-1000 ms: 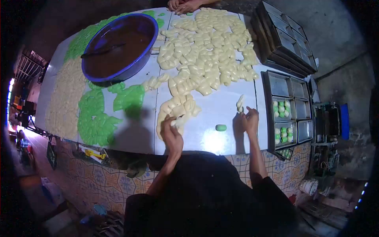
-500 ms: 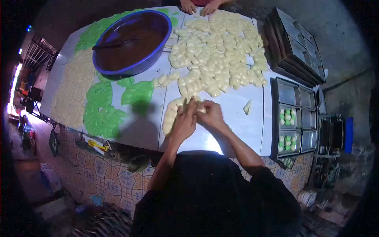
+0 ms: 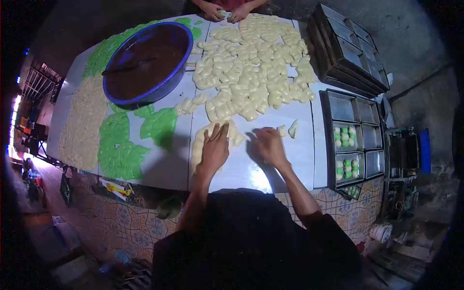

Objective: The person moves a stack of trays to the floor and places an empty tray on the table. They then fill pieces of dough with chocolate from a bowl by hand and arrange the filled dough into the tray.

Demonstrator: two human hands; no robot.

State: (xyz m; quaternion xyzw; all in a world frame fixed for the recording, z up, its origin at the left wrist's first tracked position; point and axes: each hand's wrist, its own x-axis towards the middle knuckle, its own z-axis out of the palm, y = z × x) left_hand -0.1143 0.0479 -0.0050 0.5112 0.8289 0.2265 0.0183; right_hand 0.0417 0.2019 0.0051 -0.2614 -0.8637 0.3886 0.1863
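Right hand (image 3: 269,146) shifted off cream dough (image 3: 198,146), its grip unclear; left hand (image 3: 215,151) grip spread, dough directly beneath.

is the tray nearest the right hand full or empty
The tray is partly filled: four compartments look empty, two hold green and white pieces.

Around the counter (image 3: 294,166), many things of the workroom were standing.
At the far right corner there was a stack of dark divided trays (image 3: 332,62); further right, a blue panel (image 3: 425,151) was upright. Below lay a patterned tile floor (image 3: 121,212), with a white bucket (image 3: 382,231) at right and, near the counter's front edge, a yellow object (image 3: 116,188), too small to identify.
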